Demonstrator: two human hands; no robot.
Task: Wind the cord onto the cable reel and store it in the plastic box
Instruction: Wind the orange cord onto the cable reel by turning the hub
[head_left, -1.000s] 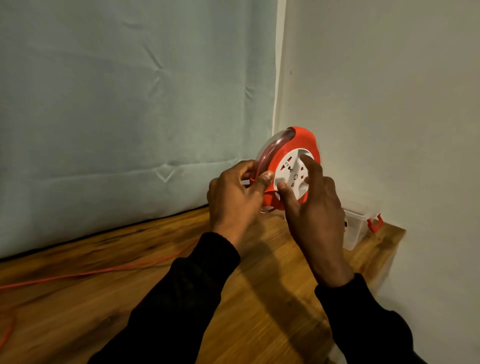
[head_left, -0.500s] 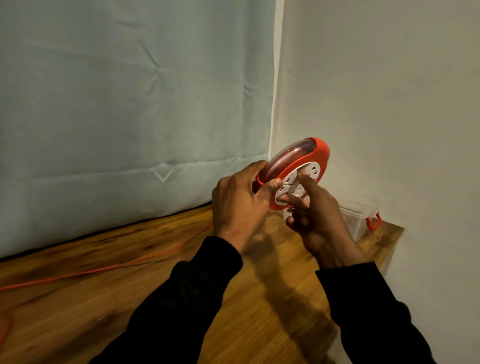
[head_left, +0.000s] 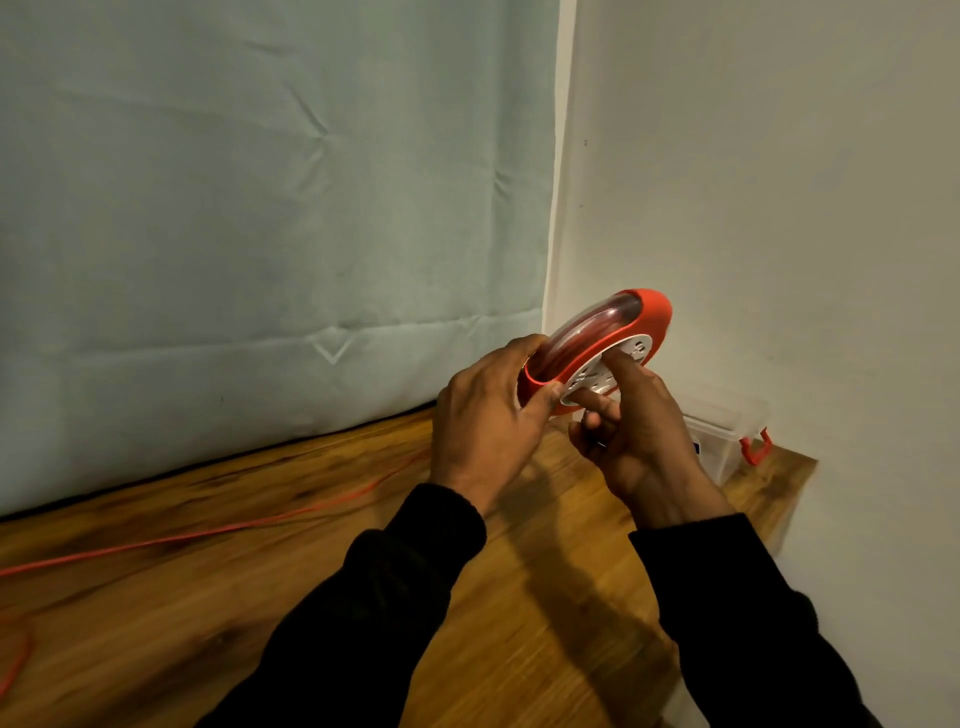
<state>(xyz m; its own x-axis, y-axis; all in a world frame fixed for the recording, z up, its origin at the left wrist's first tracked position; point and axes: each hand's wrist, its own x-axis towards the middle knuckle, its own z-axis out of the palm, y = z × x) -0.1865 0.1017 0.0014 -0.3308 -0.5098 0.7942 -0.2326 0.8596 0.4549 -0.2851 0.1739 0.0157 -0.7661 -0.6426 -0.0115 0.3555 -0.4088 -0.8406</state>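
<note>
I hold an orange cable reel (head_left: 649, 317) with a white socket face in the air above the table's far right corner, tilted so its clear rim shows wound cord. My left hand (head_left: 483, 415) grips the reel's left edge. My right hand (head_left: 639, 431) presses its forefinger and thumb on the white face. The orange cord (head_left: 208, 530) trails from under my left hand across the wooden table (head_left: 545, 597) to the left edge of view. A clear plastic box (head_left: 722, 441) with an orange latch stands in the corner behind my right hand, partly hidden.
A pale blue cloth (head_left: 260, 234) hangs behind the table. A white wall (head_left: 779, 234) closes off the right side. Another loop of orange cord (head_left: 15, 665) lies at the lower left.
The reel has tilted flatter, its face turning downward to the right. My right hand went from lying flat over the face to pressing it with a forefinger. The cord on the table has shifted slightly.
</note>
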